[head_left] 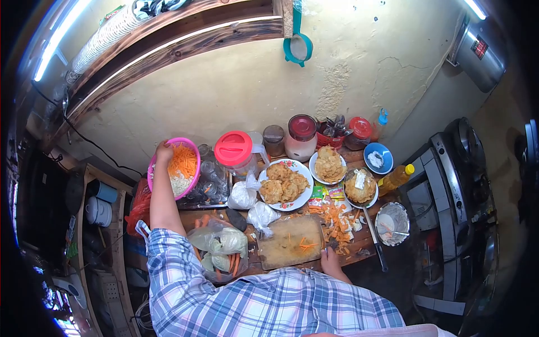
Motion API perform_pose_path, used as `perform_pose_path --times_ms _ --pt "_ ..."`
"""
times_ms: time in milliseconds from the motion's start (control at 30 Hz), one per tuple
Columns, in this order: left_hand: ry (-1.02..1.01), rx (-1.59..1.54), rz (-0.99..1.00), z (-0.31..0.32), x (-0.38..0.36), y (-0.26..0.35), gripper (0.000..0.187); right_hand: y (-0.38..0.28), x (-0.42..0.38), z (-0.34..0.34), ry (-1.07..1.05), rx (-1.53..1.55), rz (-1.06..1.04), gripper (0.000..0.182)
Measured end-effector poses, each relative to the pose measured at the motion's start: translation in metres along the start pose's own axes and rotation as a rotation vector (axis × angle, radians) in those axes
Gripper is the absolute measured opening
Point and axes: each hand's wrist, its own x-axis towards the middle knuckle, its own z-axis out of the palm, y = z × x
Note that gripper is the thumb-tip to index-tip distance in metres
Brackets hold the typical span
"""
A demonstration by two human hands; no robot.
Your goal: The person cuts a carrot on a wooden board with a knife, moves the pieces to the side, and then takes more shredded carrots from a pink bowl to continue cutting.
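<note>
My left hand [164, 150] is closed at the far left rim of a pink bowl [197, 178]. Orange shredded carrot [183, 162] fills the back of the bowl, and pale shredded vegetable [178, 185] lies at its front. My right hand [330, 260] is low at the right edge of a worn cutting board [281, 242], its fingers drawn together; I cannot tell what they hold. A few carrot shreds [307, 245] lie on the board close to that hand. Orange peelings [340, 223] are heaped just beyond it.
A clear bag of carrots and greens [223, 247] lies left of the board. Behind stand a red-lidded pitcher [234, 150], a plate of fritters [285, 185] and two smaller fritter dishes. A pan handle [375, 238] points toward me, beside a foil-like bowl [393, 223] and an oil bottle [396, 178].
</note>
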Motion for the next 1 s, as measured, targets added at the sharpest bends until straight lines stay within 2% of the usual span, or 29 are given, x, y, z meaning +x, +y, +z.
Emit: perform_pose_path --times_ms 33,100,133,200,233,300,367,400,433,500,533,600,733,800,867,933,1000 --pt "-0.002 0.0 -0.004 -0.001 -0.006 0.003 0.039 -0.004 0.0 -0.002 -0.022 0.003 0.004 0.025" --pt "0.118 0.292 0.314 -0.011 -0.034 0.033 0.045 -0.006 0.0 -0.002 -0.047 0.005 0.01 0.025" --pt "0.115 0.294 0.31 -0.018 -0.055 0.059 0.045 -0.004 0.0 -0.001 -0.055 -0.003 0.005 0.025" --pt "0.063 0.359 0.08 -0.028 -0.109 0.125 0.047 -0.001 -0.001 -0.002 -0.064 -0.015 0.005 0.026" --pt "0.058 0.36 0.076 -0.026 -0.128 0.134 0.047 -0.001 -0.001 -0.003 -0.066 -0.015 -0.008 0.026" --pt "0.197 0.642 0.662 -0.018 -0.173 0.138 0.043 -0.002 -0.003 -0.006 -0.069 -0.018 -0.005 0.026" --pt "0.092 0.296 0.951 -0.001 -0.236 0.153 0.036 -0.002 -0.006 -0.012 -0.1 -0.026 -0.003 0.027" --pt "-0.064 0.241 0.922 0.009 -0.269 0.148 0.032 -0.003 -0.01 -0.015 -0.102 -0.031 0.013 0.027" --pt "-0.14 0.214 1.005 0.015 -0.302 0.15 0.032 -0.006 -0.011 -0.017 -0.099 -0.046 -0.008 0.027" --pt "-0.37 0.168 0.917 0.039 -0.365 0.118 0.028 -0.002 -0.014 -0.02 -0.118 -0.074 -0.004 0.027" --pt "-0.407 0.12 0.906 0.047 -0.396 0.117 0.025 -0.003 -0.017 -0.023 -0.114 -0.076 0.0 0.027" --pt "-0.799 0.199 0.48 0.063 -0.44 0.094 0.027 -0.007 -0.023 -0.028 -0.113 -0.175 0.079 0.028" --pt "-0.849 0.155 0.426 0.097 -0.49 0.069 0.032 0.006 -0.029 -0.017 -0.114 -0.231 0.122 0.03" --pt "-0.743 0.268 0.52 0.109 -0.503 0.073 0.038 0.005 -0.028 -0.004 -0.125 -0.23 0.068 0.028" --pt "-0.757 0.311 0.476 0.124 -0.514 0.08 0.043 0.003 -0.023 0.011 -0.116 -0.156 0.066 0.029" --pt "-0.717 0.391 0.54 0.139 -0.523 0.083 0.046 0.002 -0.018 0.019 -0.227 -0.132 -0.034 0.028" --pt "-0.74 0.37 0.613 0.148 -0.538 0.091 0.047 -0.001 -0.021 0.017 -0.224 -0.118 -0.057 0.028"
